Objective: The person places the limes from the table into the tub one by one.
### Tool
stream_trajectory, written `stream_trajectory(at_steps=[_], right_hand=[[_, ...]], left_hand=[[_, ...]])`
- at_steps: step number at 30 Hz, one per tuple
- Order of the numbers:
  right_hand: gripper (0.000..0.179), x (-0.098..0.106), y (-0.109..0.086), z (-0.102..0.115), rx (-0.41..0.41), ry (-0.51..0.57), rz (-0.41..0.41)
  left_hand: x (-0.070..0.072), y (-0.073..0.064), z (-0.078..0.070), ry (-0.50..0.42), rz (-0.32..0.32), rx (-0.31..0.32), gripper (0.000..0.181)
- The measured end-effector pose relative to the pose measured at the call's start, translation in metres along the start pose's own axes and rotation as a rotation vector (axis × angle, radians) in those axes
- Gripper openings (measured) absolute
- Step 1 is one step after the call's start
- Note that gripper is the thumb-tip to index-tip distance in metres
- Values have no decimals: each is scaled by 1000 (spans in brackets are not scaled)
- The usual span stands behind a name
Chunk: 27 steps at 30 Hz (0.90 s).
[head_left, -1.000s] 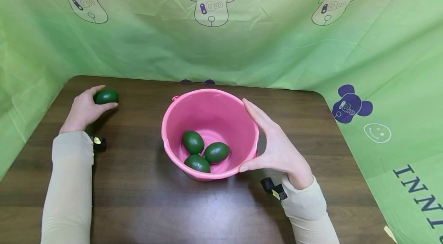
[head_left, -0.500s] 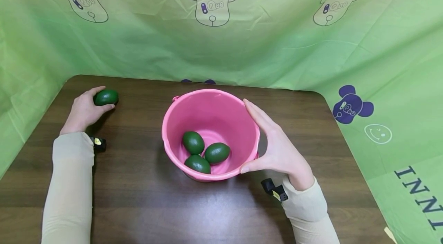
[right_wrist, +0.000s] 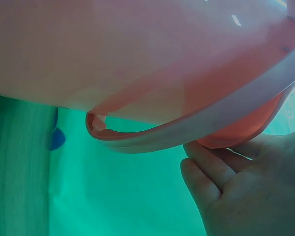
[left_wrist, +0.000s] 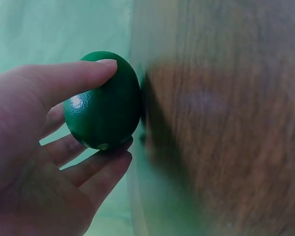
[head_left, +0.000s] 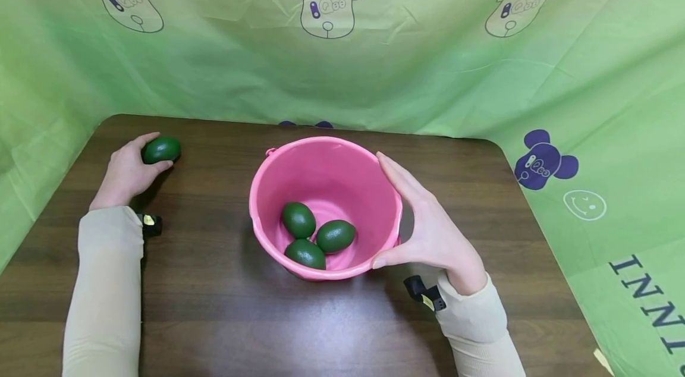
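Note:
At the table's back left, my left hand (head_left: 127, 172) holds a dark green avocado (head_left: 162, 151) between thumb and fingers. The left wrist view shows the thumb lying across this avocado (left_wrist: 105, 110), with fingers behind and under it; it is at or near the tabletop. A pink bucket (head_left: 326, 170) stands upright mid-table. My right hand (head_left: 436, 228) grips its right side at the rim, thumb toward the front and fingers toward the back. Three avocados lie on the bucket's floor, one of them at the right (head_left: 336, 236). The bucket's handle (right_wrist: 187, 129) hangs beside the right fingers.
The brown wooden table (head_left: 214, 317) is bounded by a green printed curtain (head_left: 225, 68) at the back and sides. A black wrist device (head_left: 151, 225) sits at the left cuff, another wrist device (head_left: 424, 294) at the right. Bare tabletop lies between left hand and bucket.
My left thumb has drawn back a little along the avocado, showing more of it. The right hand and the bucket have stayed in place.

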State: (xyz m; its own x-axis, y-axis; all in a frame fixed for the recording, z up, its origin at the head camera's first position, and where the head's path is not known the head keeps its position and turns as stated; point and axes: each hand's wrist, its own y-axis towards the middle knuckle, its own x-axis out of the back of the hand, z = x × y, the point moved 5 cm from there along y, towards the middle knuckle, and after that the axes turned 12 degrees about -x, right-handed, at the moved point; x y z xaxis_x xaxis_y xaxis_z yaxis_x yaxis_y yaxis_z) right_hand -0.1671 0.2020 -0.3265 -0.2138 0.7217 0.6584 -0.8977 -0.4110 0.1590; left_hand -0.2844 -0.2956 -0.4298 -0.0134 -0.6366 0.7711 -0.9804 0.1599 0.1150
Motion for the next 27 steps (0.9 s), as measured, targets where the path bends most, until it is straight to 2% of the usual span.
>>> stream_trajectory(at_steps=[12, 27], right_hand=[[144, 0, 1, 0, -6, 16, 6], [144, 0, 0, 1, 3, 9, 3]], left_hand=[[0, 2, -1, 12, -14, -20, 71], [2, 5, -9, 18, -54, -57, 70]])
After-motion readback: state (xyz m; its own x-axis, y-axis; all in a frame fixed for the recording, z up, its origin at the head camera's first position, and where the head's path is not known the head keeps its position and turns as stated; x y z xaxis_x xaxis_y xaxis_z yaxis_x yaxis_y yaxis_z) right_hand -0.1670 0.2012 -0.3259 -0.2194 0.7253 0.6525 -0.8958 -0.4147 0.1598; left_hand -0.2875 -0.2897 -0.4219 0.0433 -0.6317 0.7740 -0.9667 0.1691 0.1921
